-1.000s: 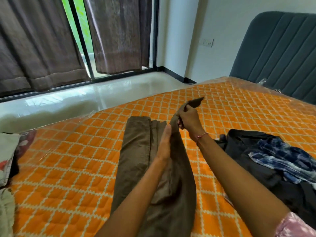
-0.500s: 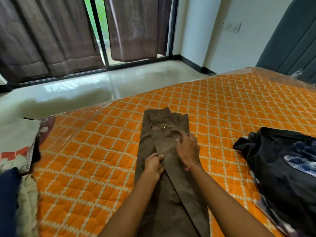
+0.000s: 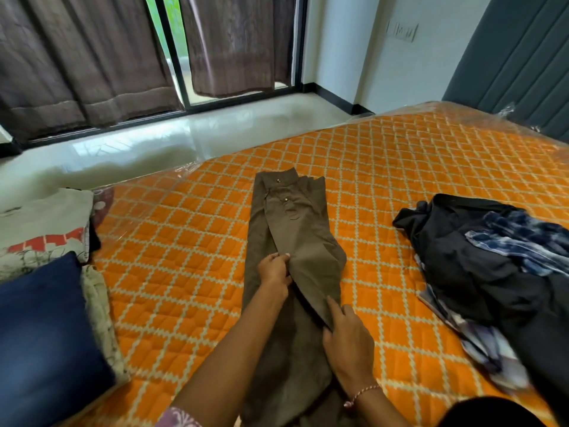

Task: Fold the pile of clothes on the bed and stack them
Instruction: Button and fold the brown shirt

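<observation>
An orange quilted mattress [image 3: 191, 272] carries long brown buttoned trousers [image 3: 295, 229], laid lengthwise, waistband farthest from both hands. The left hand [image 3: 275, 272] pinches a folded edge at mid-length; the right hand [image 3: 348, 343] grasps the fabric nearer the person. A dark clothes pile [image 3: 480, 257] lies right of the grip.

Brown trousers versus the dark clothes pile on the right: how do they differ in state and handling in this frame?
The brown trousers lie flat and lengthwise on the mattress, legs laid together; the dark clothes pile is a crumpled heap with a blue patterned garment on it. The left hand pinches a fold of the trousers and the right hand grips the same fold nearer the person; nothing touches the pile. Both rest on the orange quilted mattress.
</observation>
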Tool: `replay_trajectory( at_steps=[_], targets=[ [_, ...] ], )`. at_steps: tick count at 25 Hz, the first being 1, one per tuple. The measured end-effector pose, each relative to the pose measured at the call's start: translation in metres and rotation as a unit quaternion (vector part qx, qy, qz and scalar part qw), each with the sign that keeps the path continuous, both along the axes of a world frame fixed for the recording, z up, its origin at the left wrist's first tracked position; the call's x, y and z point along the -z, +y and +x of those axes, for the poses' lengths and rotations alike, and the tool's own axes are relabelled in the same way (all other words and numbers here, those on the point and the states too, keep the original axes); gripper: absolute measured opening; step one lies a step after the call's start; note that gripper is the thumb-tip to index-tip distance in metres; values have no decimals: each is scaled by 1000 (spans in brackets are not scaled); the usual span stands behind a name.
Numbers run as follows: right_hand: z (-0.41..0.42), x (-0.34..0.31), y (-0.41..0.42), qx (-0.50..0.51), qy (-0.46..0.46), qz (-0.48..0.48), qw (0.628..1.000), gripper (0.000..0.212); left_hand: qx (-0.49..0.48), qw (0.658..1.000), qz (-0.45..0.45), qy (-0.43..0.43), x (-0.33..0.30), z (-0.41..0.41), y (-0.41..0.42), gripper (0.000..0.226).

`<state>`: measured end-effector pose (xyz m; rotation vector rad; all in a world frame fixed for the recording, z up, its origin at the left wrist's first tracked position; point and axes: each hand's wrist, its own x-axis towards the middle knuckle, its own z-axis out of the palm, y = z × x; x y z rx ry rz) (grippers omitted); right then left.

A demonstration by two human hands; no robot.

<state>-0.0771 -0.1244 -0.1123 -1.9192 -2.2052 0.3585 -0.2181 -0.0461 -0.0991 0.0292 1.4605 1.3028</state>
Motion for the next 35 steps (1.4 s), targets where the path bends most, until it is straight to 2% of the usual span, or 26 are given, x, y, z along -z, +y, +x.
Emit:
replay_trajectory(
  at_steps=[2,3,5,6,8,10,12,13,16,18,19,20,21,22,23,25,27,28,30,31,33,34,35],
  targets=[
    [-6,-21,-11,-35,54,41,997,48,85,994,-9,-71,-13,-4,-23,34],
    [-14,-33,-13,-43,82,30,995,38,142,987,-20,-78,-18,-4,-37,43],
    [-32,-52,-19,-74,112,-43,990,33,222,972,-45,-56,-21,-2,-70,43],
    [-41,-52,-20,-103,111,-93,984,36,229,971,-56,-43,-23,-1,-83,38],
    [-51,-50,-21,-149,179,-192,953,44,187,980,-61,-34,-28,-7,-96,38],
    [-48,-46,-28,-150,312,-244,906,48,142,987,-51,-48,-30,-14,-100,48],
    [-36,-38,-36,-73,432,-169,883,45,100,994,-41,-29,-35,-12,-105,36],
    [-31,-33,-39,-41,450,-115,885,42,73,996,-44,4,-34,-11,-106,26],
    [-21,-23,-44,2,369,-24,929,34,52,987,-26,148,-24,-19,-108,10],
    [-19,-24,-41,-2,326,-71,943,32,60,964,-42,255,-8,-26,-111,10],
    [-19,-23,-43,-55,262,-109,957,40,68,958,-62,270,0,-26,-116,12],
    [-18,-20,-49,-131,158,-129,970,47,81,957,-80,265,9,-26,-119,15],
    [-18,-16,-55,-189,58,-128,972,48,88,961,-80,251,13,-25,-122,16],
    [-18,-14,-61,-209,11,-110,972,44,87,968,-69,226,12,-24,-125,15],
    [-19,-13,-66,-196,20,-87,977,36,69,982,-47,172,1,-20,-128,16],
    [-21,-11,-68,-109,185,-81,973,15,49,998,24,41,-16,-17,-131,25],
    [-22,-12,-66,-67,342,-152,925,5,117,988,103,12,-24,-15,-140,35],
    [-20,-14,-65,-100,358,-181,911,9,166,978,124,14,-24,-12,-146,34],
    [-18,-18,-68,-194,314,-203,907,17,248,959,124,59,-18,-5,-157,26],
    [-18,-21,-67,-204,309,-177,912,18,246,957,118,96,-16,-3,-159,25],
    [-16,-24,-54,-132,302,-35,944,15,206,967,111,103,-10,-1,-161,25],
    [-15,-24,-45,-109,249,33,962,22,206,965,120,112,-8,-1,-163,22],
    [-14,-20,-36,-134,158,73,975,36,233,951,133,153,-5,-1,-167,19]
  ],
)
